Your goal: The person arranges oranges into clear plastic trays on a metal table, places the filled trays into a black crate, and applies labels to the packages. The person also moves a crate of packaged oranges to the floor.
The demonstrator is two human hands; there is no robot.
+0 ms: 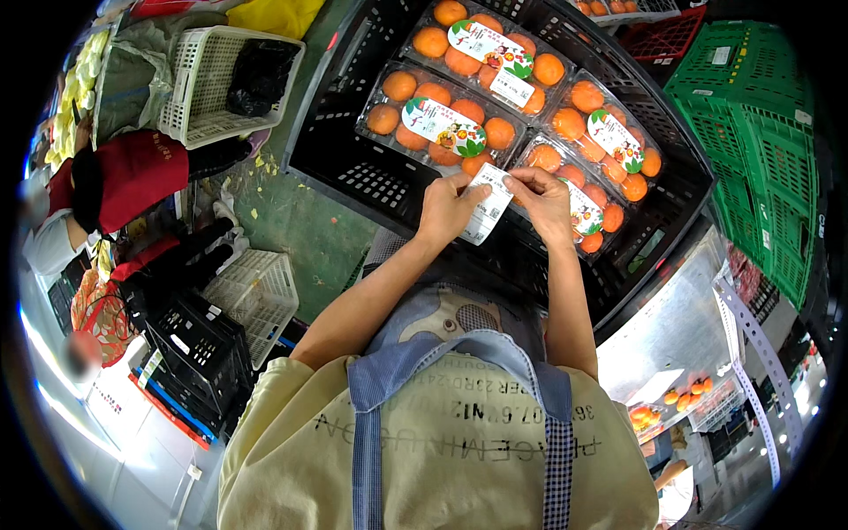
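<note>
My left hand (pixel 448 207) pinches the left side of a strip of printed white labels (pixel 487 211), while my right hand (pixel 544 202) grips its upper right edge. Both hands are above the near side of a black plastic crate (pixel 404 212). Inside it lie several clear plastic boxes of orange persimmons. One box (pixel 382 119) sits just beyond my left hand; another (pixel 544 158) is partly covered by my right hand. The farthest box (pixel 430 41) bears a white sticker (pixel 512 88) over its colourful label. A fourth box (pixel 587 97) stands at the right.
Stacked green crates (pixel 748 146) rise at the right, above a metal table (pixel 662 318). A white crate (pixel 189 93) holding a black bag stands at the upper left. Two people (pixel 142 175) are at the left, near black crates (pixel 199 338). Part of another person (pixel 674 493) shows lower right.
</note>
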